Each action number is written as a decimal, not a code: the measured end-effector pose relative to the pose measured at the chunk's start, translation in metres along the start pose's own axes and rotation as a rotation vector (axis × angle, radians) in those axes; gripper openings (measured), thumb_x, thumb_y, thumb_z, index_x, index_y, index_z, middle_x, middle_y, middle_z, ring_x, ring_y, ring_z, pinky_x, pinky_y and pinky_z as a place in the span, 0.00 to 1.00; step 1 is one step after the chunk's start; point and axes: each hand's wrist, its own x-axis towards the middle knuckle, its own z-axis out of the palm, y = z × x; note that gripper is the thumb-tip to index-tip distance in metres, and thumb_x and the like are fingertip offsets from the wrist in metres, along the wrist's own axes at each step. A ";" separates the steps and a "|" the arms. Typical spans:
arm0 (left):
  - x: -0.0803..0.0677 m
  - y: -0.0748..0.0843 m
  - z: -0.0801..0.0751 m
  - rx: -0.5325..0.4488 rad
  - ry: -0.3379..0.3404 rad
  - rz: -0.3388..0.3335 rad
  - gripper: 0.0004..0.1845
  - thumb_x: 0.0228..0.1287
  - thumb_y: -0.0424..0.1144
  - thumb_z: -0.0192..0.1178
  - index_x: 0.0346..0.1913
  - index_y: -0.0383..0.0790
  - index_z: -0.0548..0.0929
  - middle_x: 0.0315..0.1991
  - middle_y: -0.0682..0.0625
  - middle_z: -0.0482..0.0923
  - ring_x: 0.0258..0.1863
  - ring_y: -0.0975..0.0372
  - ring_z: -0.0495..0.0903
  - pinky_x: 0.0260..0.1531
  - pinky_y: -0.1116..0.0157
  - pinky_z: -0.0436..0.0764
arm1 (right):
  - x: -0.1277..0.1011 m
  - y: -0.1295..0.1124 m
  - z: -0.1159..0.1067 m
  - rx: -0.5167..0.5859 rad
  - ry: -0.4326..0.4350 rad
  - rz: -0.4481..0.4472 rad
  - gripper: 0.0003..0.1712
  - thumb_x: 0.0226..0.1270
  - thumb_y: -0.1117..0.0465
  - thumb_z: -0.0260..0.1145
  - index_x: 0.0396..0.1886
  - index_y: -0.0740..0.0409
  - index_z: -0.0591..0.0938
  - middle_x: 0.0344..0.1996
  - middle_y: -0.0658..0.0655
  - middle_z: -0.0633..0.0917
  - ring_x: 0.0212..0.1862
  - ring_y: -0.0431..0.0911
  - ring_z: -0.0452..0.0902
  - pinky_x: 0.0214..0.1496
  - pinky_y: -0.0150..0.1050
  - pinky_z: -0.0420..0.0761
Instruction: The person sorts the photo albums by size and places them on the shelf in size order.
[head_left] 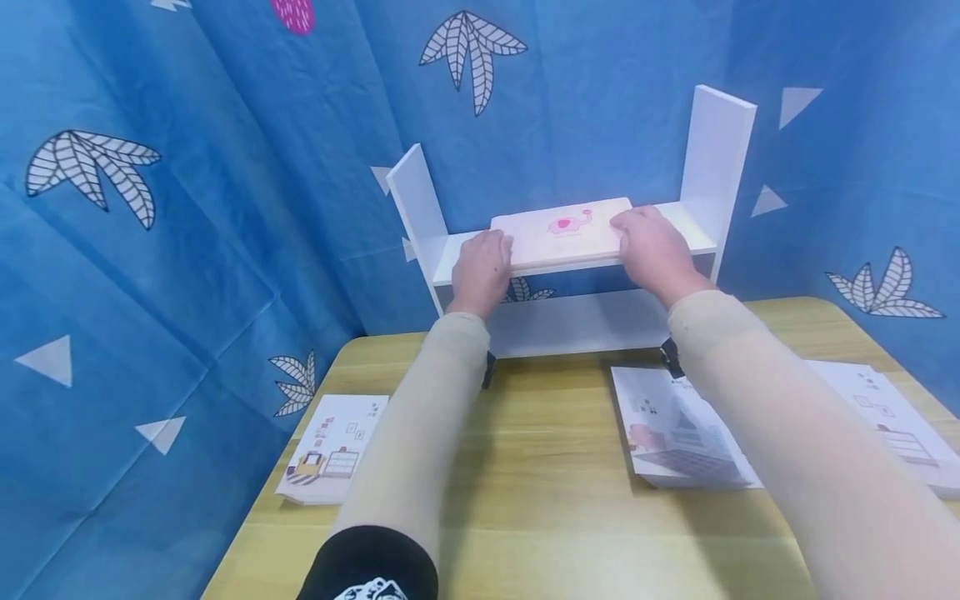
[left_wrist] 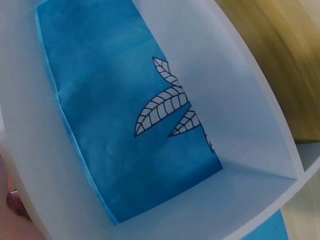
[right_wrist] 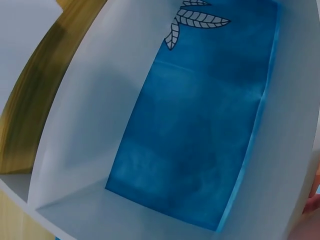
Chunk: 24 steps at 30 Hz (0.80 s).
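A flat, pale pink book or box (head_left: 568, 229) with a pink elephant on its top lies on the upper board of a small white shelf (head_left: 716, 158). My left hand (head_left: 482, 268) holds it at the left end, fingers bent at its edge. At the right end my right hand (head_left: 657, 248) grips it, with fingertips over the top surface. Both wrist views look into the opening beneath the board, where the pink thing is hidden. Only a bit of the left hand (left_wrist: 20, 220) and of the right hand (right_wrist: 306, 227) shows there, at the outer edges.
The shelf stands at the back of a wooden table (head_left: 540, 517), before a blue patterned curtain (head_left: 225, 208). White printed booklets or boxes lie on the table: one at the left (head_left: 333, 450), one at right of centre (head_left: 675, 433), another at the far right (head_left: 892, 417).
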 end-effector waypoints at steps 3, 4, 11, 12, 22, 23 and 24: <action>-0.003 -0.002 0.000 0.007 -0.001 0.009 0.30 0.82 0.58 0.28 0.66 0.45 0.74 0.67 0.51 0.74 0.69 0.56 0.68 0.71 0.59 0.65 | -0.003 0.000 -0.001 -0.007 0.046 -0.008 0.26 0.80 0.61 0.41 0.69 0.63 0.75 0.69 0.67 0.71 0.72 0.63 0.62 0.74 0.59 0.60; -0.004 -0.003 0.000 0.005 0.001 0.013 0.31 0.82 0.58 0.27 0.66 0.45 0.73 0.67 0.51 0.73 0.69 0.56 0.67 0.71 0.59 0.65 | -0.004 0.001 0.000 -0.009 0.066 -0.011 0.25 0.80 0.61 0.41 0.67 0.63 0.76 0.68 0.67 0.72 0.71 0.63 0.63 0.73 0.60 0.61; -0.020 -0.013 0.000 0.014 0.050 0.059 0.32 0.81 0.58 0.28 0.73 0.43 0.69 0.70 0.49 0.70 0.70 0.55 0.66 0.72 0.60 0.64 | -0.018 0.013 0.006 0.089 0.184 -0.050 0.27 0.82 0.57 0.37 0.63 0.63 0.77 0.64 0.66 0.77 0.69 0.60 0.67 0.73 0.56 0.64; -0.022 -0.014 0.001 0.012 0.052 0.063 0.33 0.81 0.58 0.29 0.74 0.43 0.68 0.71 0.48 0.69 0.70 0.55 0.66 0.72 0.60 0.63 | -0.020 0.015 0.006 0.109 0.200 -0.065 0.27 0.83 0.56 0.37 0.64 0.64 0.76 0.64 0.65 0.76 0.69 0.60 0.67 0.73 0.56 0.64; -0.051 -0.027 0.006 -0.130 0.237 0.185 0.31 0.80 0.52 0.44 0.76 0.38 0.63 0.73 0.45 0.67 0.72 0.55 0.66 0.72 0.62 0.62 | -0.053 0.031 0.009 0.145 0.257 -0.241 0.25 0.82 0.58 0.44 0.72 0.62 0.70 0.71 0.65 0.70 0.75 0.58 0.59 0.77 0.53 0.56; -0.057 -0.028 0.008 -0.156 0.261 0.208 0.31 0.80 0.51 0.45 0.76 0.37 0.62 0.74 0.44 0.66 0.72 0.55 0.65 0.73 0.62 0.60 | -0.058 0.032 0.009 0.158 0.265 -0.255 0.25 0.82 0.59 0.45 0.72 0.62 0.70 0.71 0.64 0.70 0.75 0.58 0.59 0.77 0.53 0.56; -0.062 -0.030 0.010 -0.180 0.282 0.230 0.31 0.79 0.51 0.46 0.76 0.36 0.61 0.74 0.43 0.65 0.73 0.55 0.63 0.73 0.62 0.59 | -0.064 0.033 0.008 0.173 0.266 -0.260 0.25 0.82 0.59 0.46 0.73 0.61 0.69 0.72 0.63 0.69 0.75 0.57 0.58 0.77 0.53 0.56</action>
